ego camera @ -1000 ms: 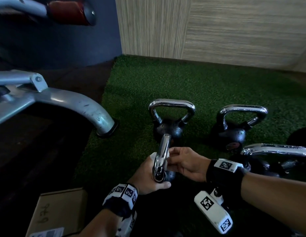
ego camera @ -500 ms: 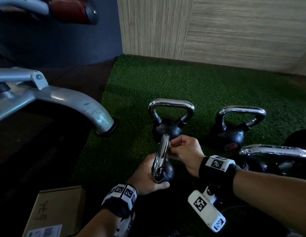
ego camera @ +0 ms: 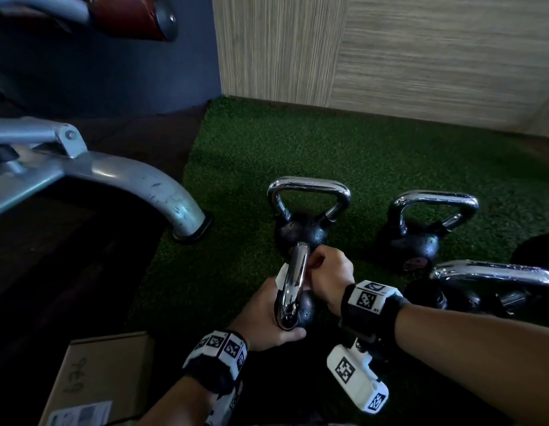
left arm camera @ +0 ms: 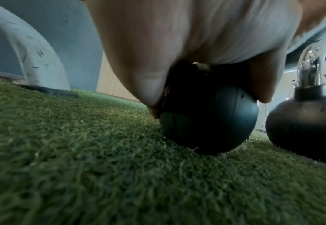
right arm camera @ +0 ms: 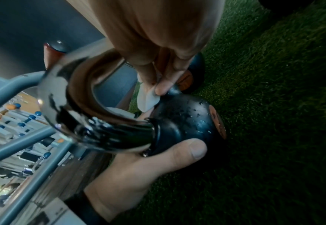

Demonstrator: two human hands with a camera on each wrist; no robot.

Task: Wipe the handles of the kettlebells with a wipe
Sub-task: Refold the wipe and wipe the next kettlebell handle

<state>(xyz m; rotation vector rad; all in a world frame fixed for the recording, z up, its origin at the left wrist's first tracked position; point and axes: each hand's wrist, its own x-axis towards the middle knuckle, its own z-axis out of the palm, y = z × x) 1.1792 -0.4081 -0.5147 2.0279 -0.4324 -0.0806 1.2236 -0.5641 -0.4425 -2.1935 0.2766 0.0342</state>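
Near kettlebell [ego camera: 297, 312] is stood on the turf [ego camera: 267, 155], handle [ego camera: 293, 281] seen edge-on from the head view. It is steadied by the left hand [ego camera: 267, 315]: thumb laid across the ball below the handle base, fingers wrapped round the far side, so the hand is closed on the bell.

Wipe [right arm camera: 147, 97] is pinched between the right hand [ego camera: 330, 276] fingertips [right arm camera: 163, 88] and pressed against the far leg of the handle, close to where it joins the ball. A white corner of the wipe is also seen on the left side of the handle in the head view.

Progress, as a judgement: the first handle is being worked now, low on one leg. Whether the top bar and the other leg are already done cannot be told; chrome looks equally shiny everywhere. Droplets are seen on the ball in the right wrist view, so some wetting is implied.

Left to do: three more bells are in sight, none touched by a hand. One [ego camera: 303, 216] is just behind the near one, one [ego camera: 420, 232] further right, and a larger one [ego camera: 494, 287] beside the right forearm. A dark shape at the right edge cannot be identified. Task is rated early, roughly a quarter at best.
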